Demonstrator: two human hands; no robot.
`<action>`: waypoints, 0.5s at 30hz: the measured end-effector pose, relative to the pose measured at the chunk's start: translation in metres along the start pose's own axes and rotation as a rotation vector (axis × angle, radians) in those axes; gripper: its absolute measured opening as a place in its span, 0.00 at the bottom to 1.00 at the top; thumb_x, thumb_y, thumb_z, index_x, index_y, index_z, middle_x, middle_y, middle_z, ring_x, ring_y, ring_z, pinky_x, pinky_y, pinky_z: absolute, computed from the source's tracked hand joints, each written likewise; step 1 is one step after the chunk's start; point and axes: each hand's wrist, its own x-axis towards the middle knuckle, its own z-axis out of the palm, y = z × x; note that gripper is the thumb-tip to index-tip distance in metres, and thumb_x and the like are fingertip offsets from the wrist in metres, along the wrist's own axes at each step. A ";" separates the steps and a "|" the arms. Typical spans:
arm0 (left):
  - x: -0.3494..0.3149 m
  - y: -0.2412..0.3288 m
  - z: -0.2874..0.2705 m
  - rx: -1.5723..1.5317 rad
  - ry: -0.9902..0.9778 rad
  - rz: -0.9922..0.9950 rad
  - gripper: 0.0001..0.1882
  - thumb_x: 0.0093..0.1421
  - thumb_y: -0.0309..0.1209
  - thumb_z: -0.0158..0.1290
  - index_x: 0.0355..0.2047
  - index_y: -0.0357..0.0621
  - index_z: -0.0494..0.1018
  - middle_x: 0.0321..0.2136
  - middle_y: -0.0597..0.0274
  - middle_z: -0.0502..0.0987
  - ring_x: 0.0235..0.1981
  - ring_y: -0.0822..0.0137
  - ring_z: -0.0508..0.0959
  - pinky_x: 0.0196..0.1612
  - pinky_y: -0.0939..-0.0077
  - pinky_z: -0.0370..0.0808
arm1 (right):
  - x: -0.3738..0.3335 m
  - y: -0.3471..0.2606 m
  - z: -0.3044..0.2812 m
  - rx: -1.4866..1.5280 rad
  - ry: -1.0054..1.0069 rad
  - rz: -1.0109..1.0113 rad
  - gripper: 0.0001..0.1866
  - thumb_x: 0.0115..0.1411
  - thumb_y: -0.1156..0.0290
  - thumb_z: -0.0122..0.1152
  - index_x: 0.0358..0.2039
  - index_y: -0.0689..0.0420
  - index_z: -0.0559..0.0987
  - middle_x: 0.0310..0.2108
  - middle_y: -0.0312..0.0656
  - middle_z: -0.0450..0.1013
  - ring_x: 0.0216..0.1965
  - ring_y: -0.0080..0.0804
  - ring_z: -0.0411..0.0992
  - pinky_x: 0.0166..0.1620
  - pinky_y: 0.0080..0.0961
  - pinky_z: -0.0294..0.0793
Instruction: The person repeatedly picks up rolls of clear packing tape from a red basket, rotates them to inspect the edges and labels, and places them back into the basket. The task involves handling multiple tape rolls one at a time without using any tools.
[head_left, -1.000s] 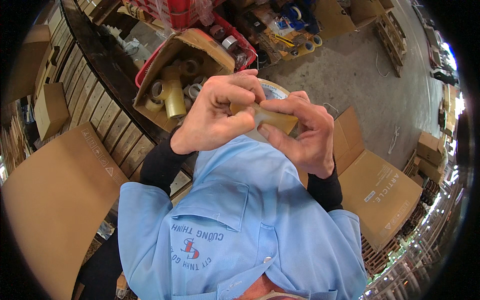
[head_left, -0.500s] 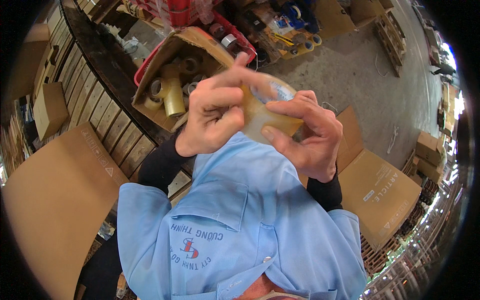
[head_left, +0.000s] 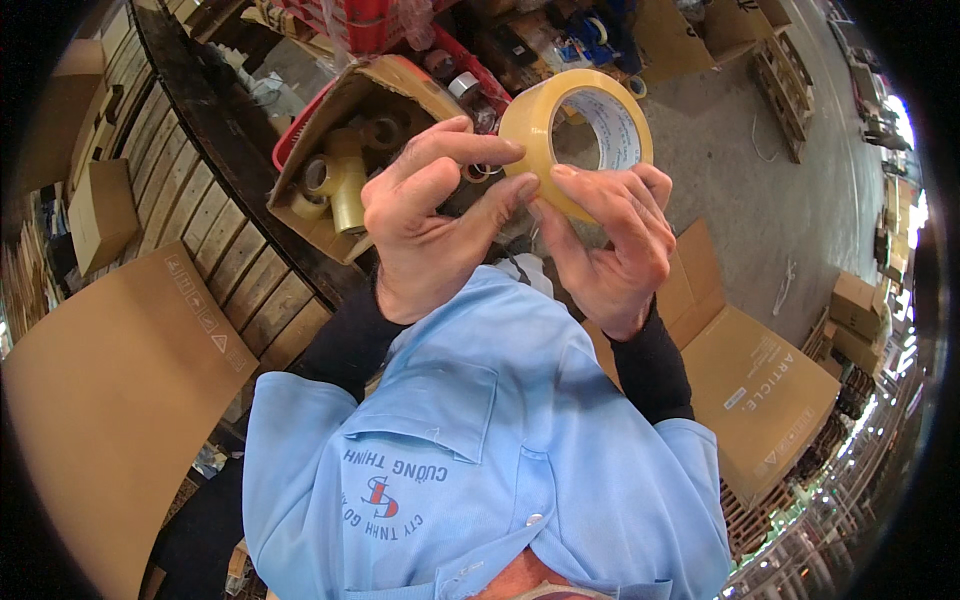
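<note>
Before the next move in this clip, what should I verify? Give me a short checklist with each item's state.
1. Right hand touching the tape roll: ok, at its near edge.
2. Left hand at the tape roll: ok, by its left edge.
3. Tape roll's core unblocked: ok, the background shows through it.
4. Loose tape end lifted: cannot tell, no end can be made out.
5. Other rolls inside the open cardboard box: ok.

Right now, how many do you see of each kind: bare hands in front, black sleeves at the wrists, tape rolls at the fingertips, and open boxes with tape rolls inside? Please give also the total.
Hands: 2 (left hand, right hand)
Black sleeves: 2
Tape roll at the fingertips: 1
Open box with rolls inside: 1
Total: 6
</note>
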 end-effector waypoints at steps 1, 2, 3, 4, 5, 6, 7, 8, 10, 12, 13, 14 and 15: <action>0.000 -0.001 0.001 0.020 0.000 -0.003 0.14 0.45 0.21 0.71 0.19 0.36 0.73 0.29 0.57 0.83 0.29 0.64 0.80 0.48 0.64 0.78 | 0.000 0.002 0.001 -0.020 -0.001 -0.009 0.19 0.47 0.78 0.75 0.41 0.53 0.82 0.35 0.35 0.82 0.32 0.27 0.78 0.41 0.27 0.63; -0.001 -0.002 0.002 0.043 0.001 -0.006 0.13 0.45 0.20 0.71 0.19 0.36 0.74 0.28 0.57 0.83 0.29 0.63 0.80 0.48 0.64 0.77 | 0.001 0.003 0.002 -0.038 -0.002 -0.020 0.19 0.47 0.78 0.75 0.41 0.53 0.82 0.35 0.35 0.82 0.32 0.27 0.78 0.41 0.27 0.63; -0.001 -0.003 0.003 0.066 0.002 -0.008 0.12 0.45 0.20 0.70 0.19 0.37 0.74 0.27 0.58 0.83 0.28 0.63 0.80 0.49 0.64 0.77 | 0.001 0.004 0.003 -0.055 -0.003 -0.031 0.19 0.48 0.78 0.75 0.41 0.53 0.82 0.35 0.35 0.82 0.32 0.27 0.78 0.41 0.27 0.63; 0.000 -0.003 0.004 0.066 -0.005 -0.027 0.12 0.46 0.20 0.70 0.19 0.37 0.74 0.27 0.58 0.83 0.28 0.63 0.80 0.48 0.64 0.77 | 0.001 0.006 0.004 -0.066 -0.001 -0.041 0.19 0.48 0.78 0.75 0.41 0.53 0.82 0.35 0.35 0.82 0.32 0.27 0.78 0.41 0.27 0.63; 0.001 -0.004 0.005 0.066 -0.013 -0.046 0.12 0.46 0.19 0.69 0.19 0.37 0.74 0.28 0.58 0.83 0.29 0.63 0.80 0.47 0.65 0.77 | 0.002 0.009 0.005 -0.078 0.001 -0.052 0.19 0.48 0.78 0.75 0.41 0.53 0.82 0.36 0.35 0.82 0.32 0.27 0.78 0.41 0.27 0.63; 0.002 -0.004 0.005 0.065 -0.020 -0.064 0.12 0.46 0.19 0.69 0.20 0.37 0.74 0.28 0.58 0.83 0.29 0.64 0.80 0.47 0.66 0.76 | 0.002 0.010 0.006 -0.090 0.003 -0.062 0.19 0.48 0.78 0.75 0.42 0.53 0.82 0.36 0.35 0.82 0.32 0.27 0.78 0.40 0.27 0.63; 0.003 -0.003 0.005 0.064 -0.024 -0.072 0.11 0.46 0.18 0.68 0.20 0.36 0.73 0.28 0.58 0.83 0.29 0.63 0.80 0.46 0.66 0.76 | 0.002 0.010 0.006 -0.097 -0.001 -0.064 0.19 0.48 0.78 0.75 0.42 0.53 0.82 0.35 0.35 0.82 0.32 0.27 0.78 0.41 0.27 0.63; 0.003 -0.002 0.005 0.066 -0.026 -0.081 0.11 0.47 0.18 0.67 0.20 0.36 0.73 0.29 0.57 0.82 0.29 0.63 0.79 0.45 0.67 0.76 | 0.002 0.010 0.006 -0.101 -0.005 -0.067 0.19 0.48 0.78 0.75 0.41 0.53 0.82 0.35 0.35 0.82 0.32 0.27 0.78 0.41 0.27 0.63; 0.003 0.001 0.006 0.049 -0.023 -0.122 0.11 0.47 0.17 0.66 0.21 0.35 0.71 0.30 0.56 0.81 0.29 0.63 0.79 0.42 0.68 0.76 | 0.002 0.011 0.006 -0.099 -0.005 -0.071 0.19 0.48 0.78 0.75 0.41 0.53 0.82 0.35 0.35 0.82 0.32 0.27 0.78 0.41 0.27 0.63; 0.000 0.002 0.010 0.012 -0.011 -0.190 0.11 0.48 0.17 0.64 0.22 0.35 0.70 0.31 0.55 0.80 0.29 0.63 0.78 0.38 0.69 0.76 | 0.003 0.012 0.007 -0.082 0.002 -0.074 0.19 0.48 0.79 0.75 0.42 0.53 0.82 0.35 0.35 0.82 0.32 0.27 0.78 0.41 0.27 0.64; -0.001 0.002 0.011 0.000 -0.010 -0.170 0.11 0.49 0.17 0.63 0.22 0.34 0.69 0.31 0.55 0.79 0.29 0.63 0.78 0.36 0.70 0.76 | 0.002 0.012 0.008 -0.075 0.008 -0.075 0.19 0.48 0.79 0.75 0.42 0.53 0.82 0.35 0.36 0.83 0.32 0.27 0.78 0.41 0.27 0.64; -0.001 0.000 0.013 -0.014 -0.007 -0.149 0.11 0.49 0.17 0.63 0.23 0.34 0.68 0.30 0.55 0.78 0.28 0.63 0.77 0.35 0.71 0.76 | 0.003 0.012 0.009 -0.069 0.014 -0.078 0.19 0.48 0.79 0.75 0.42 0.53 0.82 0.35 0.36 0.83 0.32 0.27 0.78 0.41 0.27 0.64; 0.000 -0.002 0.014 -0.027 -0.005 -0.128 0.11 0.49 0.17 0.62 0.23 0.34 0.68 0.30 0.54 0.78 0.28 0.63 0.77 0.33 0.72 0.75 | 0.003 0.012 0.010 -0.064 0.019 -0.081 0.19 0.48 0.79 0.75 0.42 0.53 0.82 0.35 0.36 0.83 0.32 0.27 0.78 0.41 0.27 0.64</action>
